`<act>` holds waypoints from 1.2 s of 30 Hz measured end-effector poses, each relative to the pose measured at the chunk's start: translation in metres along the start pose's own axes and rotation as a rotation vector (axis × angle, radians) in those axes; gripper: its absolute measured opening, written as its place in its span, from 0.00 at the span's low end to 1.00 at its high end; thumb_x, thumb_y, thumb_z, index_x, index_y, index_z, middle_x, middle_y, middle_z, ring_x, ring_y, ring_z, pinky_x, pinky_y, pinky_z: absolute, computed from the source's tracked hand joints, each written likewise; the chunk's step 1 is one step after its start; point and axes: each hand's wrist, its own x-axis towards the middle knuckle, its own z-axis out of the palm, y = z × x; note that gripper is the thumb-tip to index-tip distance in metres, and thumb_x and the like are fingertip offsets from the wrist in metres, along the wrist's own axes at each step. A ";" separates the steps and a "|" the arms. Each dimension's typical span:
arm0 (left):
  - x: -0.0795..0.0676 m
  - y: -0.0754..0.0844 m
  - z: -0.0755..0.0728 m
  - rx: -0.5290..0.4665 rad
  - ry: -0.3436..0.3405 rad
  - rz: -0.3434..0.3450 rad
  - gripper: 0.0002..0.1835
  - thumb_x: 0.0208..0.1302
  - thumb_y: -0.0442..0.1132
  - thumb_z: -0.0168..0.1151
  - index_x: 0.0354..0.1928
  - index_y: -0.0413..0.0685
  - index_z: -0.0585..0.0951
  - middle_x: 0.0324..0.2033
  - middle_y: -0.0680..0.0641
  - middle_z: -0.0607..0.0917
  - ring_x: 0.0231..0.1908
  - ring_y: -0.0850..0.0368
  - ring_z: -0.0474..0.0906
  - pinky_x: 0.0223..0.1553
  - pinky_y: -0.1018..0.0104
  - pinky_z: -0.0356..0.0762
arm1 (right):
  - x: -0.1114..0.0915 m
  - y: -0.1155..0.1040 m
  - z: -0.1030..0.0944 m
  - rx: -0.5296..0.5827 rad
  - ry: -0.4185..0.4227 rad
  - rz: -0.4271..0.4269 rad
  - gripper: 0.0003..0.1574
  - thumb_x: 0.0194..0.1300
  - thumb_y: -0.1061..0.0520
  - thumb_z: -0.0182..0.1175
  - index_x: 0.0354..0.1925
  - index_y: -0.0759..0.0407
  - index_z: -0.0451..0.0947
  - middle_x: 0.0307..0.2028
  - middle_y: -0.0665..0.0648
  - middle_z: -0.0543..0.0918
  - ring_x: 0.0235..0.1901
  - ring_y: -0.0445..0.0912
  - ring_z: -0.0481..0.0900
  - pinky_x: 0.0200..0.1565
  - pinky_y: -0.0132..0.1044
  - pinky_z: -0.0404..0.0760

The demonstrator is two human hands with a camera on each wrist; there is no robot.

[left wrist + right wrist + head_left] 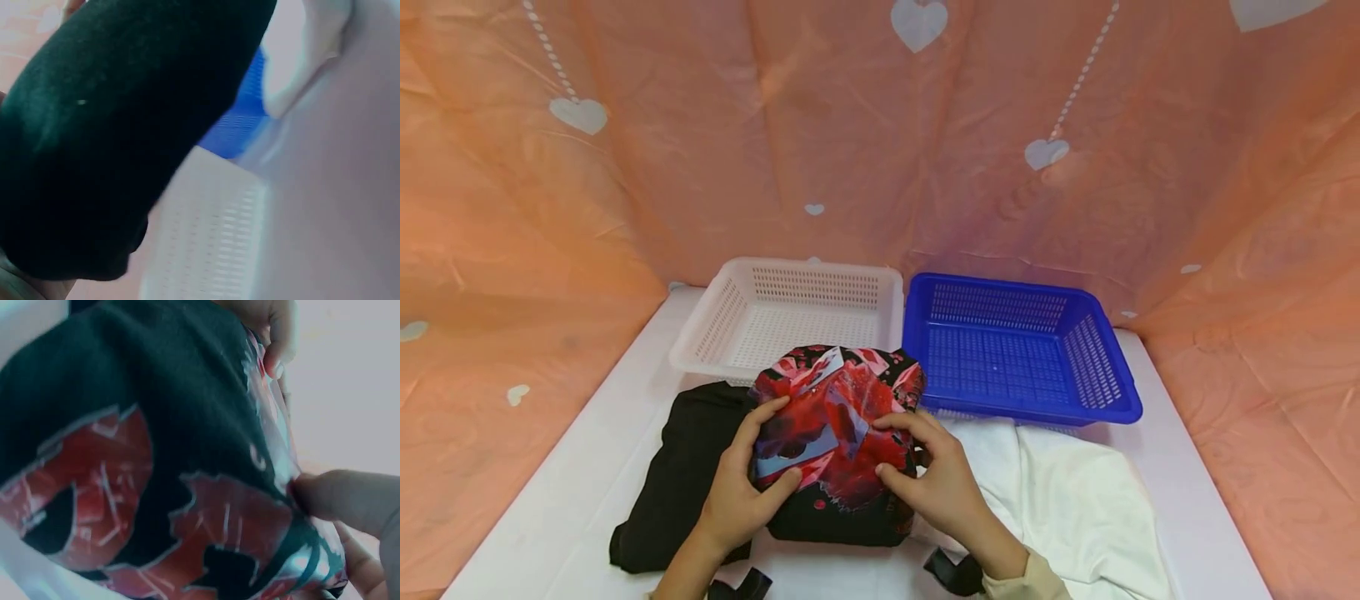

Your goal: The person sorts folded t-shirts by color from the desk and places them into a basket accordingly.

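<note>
A folded black garment with a red, pink and pale blue print (pixel 842 417) is held up between both hands in the head view. My left hand (pixel 739 487) grips its left side, thumb and forefinger lying over the printed face. On the opposite side my right hand (pixel 942 475) grips it likewise, its other fingers hidden behind. The left wrist view is mostly filled by the garment's plain dark underside (pixel 125 125). Up close in the right wrist view, a thumb (pixel 344 497) presses the edge of the cloth.
A white basket (pixel 891 312) stands at the back left, and a blue basket (pixel 1108 408) beside it on the right. Folded black cloth (pixel 681 475) lies to the left, white cloth (pixel 1075 492) to the right. An orange curtain (pixel 850 150) surrounds the white table (pixel 1195 492).
</note>
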 end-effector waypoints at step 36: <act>0.143 0.026 -0.048 0.021 0.124 0.195 0.42 0.49 0.26 0.66 0.69 0.48 0.63 0.60 0.48 0.71 0.51 0.61 0.73 0.50 0.79 0.72 | 0.138 -0.036 -0.017 -0.062 0.249 -0.288 0.25 0.53 0.66 0.67 0.50 0.52 0.81 0.38 0.55 0.77 0.35 0.44 0.70 0.29 0.32 0.69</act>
